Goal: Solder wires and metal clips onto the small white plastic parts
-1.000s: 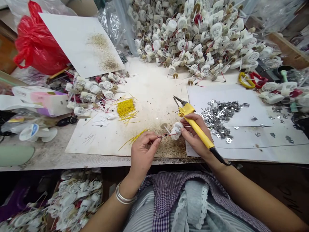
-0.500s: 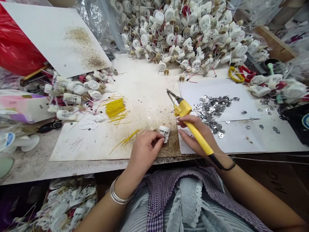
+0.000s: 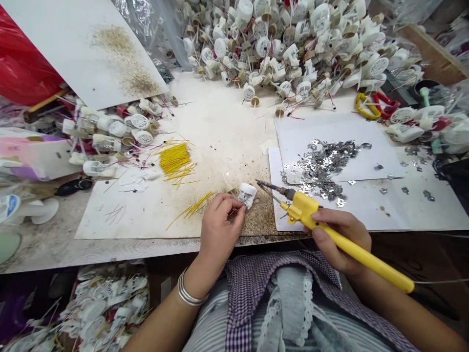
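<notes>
Worn, cluttered workbench (image 3: 51, 249), even light

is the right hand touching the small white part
Apart: the head view shows the right hand on the yellow soldering iron, with a clear gap to the white part.

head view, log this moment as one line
left hand: pinching at small white plastic part | right hand: gripping yellow soldering iron | iron tip: beside part, contact unclear

We wear two thin silver bangles (image 3: 190, 295) on the wrist of our left hand (image 3: 220, 222), and a purple-and-white checked apron (image 3: 249, 286) with a grey, lace-edged panel (image 3: 293, 305), over pale striped clothing (image 3: 208, 330).
</notes>
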`<state>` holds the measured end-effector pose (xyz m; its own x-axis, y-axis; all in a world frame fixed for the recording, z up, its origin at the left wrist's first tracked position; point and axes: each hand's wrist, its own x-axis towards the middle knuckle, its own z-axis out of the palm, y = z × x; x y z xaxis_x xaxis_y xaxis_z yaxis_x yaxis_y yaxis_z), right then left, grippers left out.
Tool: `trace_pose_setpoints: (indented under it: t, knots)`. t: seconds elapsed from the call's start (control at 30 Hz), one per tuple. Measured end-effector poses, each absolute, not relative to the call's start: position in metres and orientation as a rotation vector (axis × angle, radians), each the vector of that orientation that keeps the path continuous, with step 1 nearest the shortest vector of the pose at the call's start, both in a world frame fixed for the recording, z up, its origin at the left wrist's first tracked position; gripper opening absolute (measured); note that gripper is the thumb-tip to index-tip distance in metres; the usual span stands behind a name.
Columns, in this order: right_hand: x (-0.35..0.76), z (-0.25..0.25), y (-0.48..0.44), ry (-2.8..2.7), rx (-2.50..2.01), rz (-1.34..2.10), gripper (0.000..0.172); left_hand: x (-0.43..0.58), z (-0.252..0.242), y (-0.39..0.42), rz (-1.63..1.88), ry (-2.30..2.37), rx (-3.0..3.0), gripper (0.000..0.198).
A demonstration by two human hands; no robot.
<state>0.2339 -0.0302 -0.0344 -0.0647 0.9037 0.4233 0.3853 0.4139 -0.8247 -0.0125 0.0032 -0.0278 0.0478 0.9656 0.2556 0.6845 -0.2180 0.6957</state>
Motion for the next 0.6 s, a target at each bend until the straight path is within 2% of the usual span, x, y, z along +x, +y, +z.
trace_pose_setpoints:
  t: [0.07,0.13,0.4,0.5,0.6]
  knots:
    - [0.237,-0.041,-0.035,-1.613,-1.105,0.624,0.037,-0.014,-0.027,0.002,0.986,1.677,1.977,0.007]
    - [0.238,-0.046,-0.037,-1.589,-1.095,0.644,0.042,-0.019,-0.024,-0.001,0.94,1.763,2.058,0.006]
    - [0.207,-0.03,-0.004,-1.612,-1.161,0.775,0.023,-0.07,-0.005,0.003,0.43,2.106,2.247,0.017]
    - [0.184,-0.022,0.017,-1.7,-1.175,0.759,0.028,-0.08,0.0,0.015,0.1,2.163,2.317,0.017]
    - [0.164,-0.021,0.034,-1.83,-1.158,0.711,0.035,-0.081,0.001,0.025,-0.057,2.113,2.339,0.01]
